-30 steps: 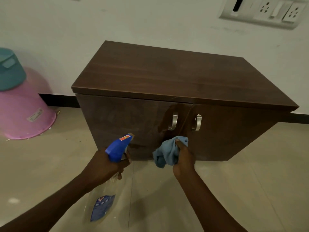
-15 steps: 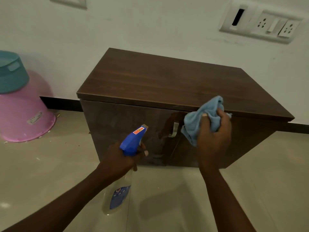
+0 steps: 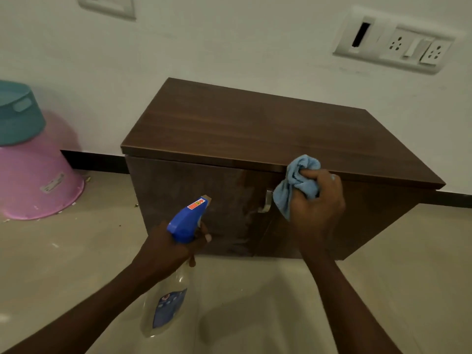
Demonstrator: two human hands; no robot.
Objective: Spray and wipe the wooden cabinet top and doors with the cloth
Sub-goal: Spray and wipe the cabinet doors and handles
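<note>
At cabinet (image 3: 255,129) front edge, right hand (image 3: 318,208) clutching cloth (image 3: 297,182)

One cabinet (image 3: 255,129); one cloth (image 3: 297,181); one spray bottle (image 3: 186,221); two tubs (image 3: 38,182) (image 3: 18,116).

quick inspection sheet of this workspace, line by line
surface: cabinet top dark wood; left door has a pale smear near the handle
job's things: cloth bunched at the top's front edge; bottle with its nozzle towards the left door
clutter: debris on the floor by the pink tub
hands: left hand grips the bottle; right hand grips the cloth
cables: nothing seen
surroundings: teal tub on the upturned pink tub; socket panel on the wall
</note>
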